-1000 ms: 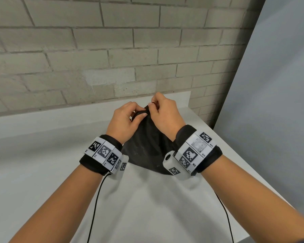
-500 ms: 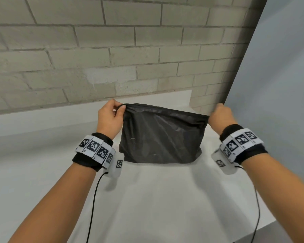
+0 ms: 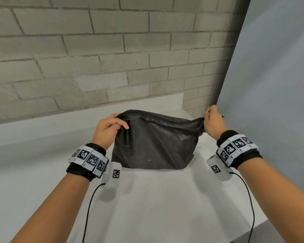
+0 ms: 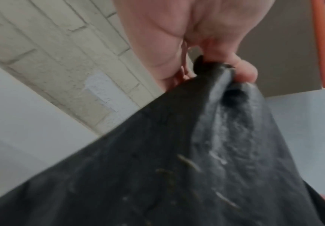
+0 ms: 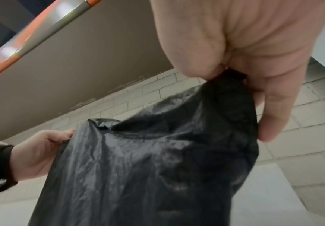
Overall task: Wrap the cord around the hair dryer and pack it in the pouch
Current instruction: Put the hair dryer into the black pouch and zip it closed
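A black fabric pouch stands on the white table, held up by its top edge. My left hand pinches the pouch's top left corner. My right hand pinches the top right corner. The top edge sags a little between the two hands and its mouth looks closed. In the left wrist view my thumb and fingers clamp the bunched black fabric. The right wrist view shows the pouch hanging from my right fingers, with my left hand at its far corner. No hair dryer or cord shows.
A grey brick wall rises just behind the table, above a low white ledge. A pale panel stands at the right. The table's right edge drops off near my right forearm. Thin black cables hang from both wrist cameras.
A second ago both hands were together at the middle of the pouch's top. They moved apart to its two corners, spreading it wide. Since then the top edge has slackened slightly.
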A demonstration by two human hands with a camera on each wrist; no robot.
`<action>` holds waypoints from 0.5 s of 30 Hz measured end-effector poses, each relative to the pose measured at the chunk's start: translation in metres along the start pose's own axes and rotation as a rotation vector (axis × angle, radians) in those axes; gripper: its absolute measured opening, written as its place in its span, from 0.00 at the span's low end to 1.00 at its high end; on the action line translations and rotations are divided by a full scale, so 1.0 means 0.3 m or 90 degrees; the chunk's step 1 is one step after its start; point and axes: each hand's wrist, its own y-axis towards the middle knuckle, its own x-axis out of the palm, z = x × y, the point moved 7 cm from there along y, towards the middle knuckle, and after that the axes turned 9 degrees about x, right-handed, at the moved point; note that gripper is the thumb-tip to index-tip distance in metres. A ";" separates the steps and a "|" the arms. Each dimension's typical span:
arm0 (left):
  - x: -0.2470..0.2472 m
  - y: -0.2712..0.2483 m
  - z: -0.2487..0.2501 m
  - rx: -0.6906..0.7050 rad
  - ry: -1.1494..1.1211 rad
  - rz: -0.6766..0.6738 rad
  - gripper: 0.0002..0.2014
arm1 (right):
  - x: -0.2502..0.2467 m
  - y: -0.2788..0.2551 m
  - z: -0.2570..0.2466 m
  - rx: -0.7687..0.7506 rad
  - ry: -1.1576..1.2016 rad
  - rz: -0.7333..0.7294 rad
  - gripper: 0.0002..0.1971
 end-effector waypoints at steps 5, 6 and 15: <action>0.037 -0.032 -0.022 -0.021 0.071 -0.093 0.16 | 0.034 -0.015 -0.040 -0.093 0.051 -0.134 0.15; 0.037 -0.032 -0.031 -0.026 0.102 -0.077 0.20 | 0.029 -0.021 -0.065 -0.145 0.017 -0.127 0.15; -0.015 -0.010 -0.043 -0.068 0.228 -0.015 0.13 | -0.071 0.009 -0.172 -0.330 -0.061 -0.033 0.19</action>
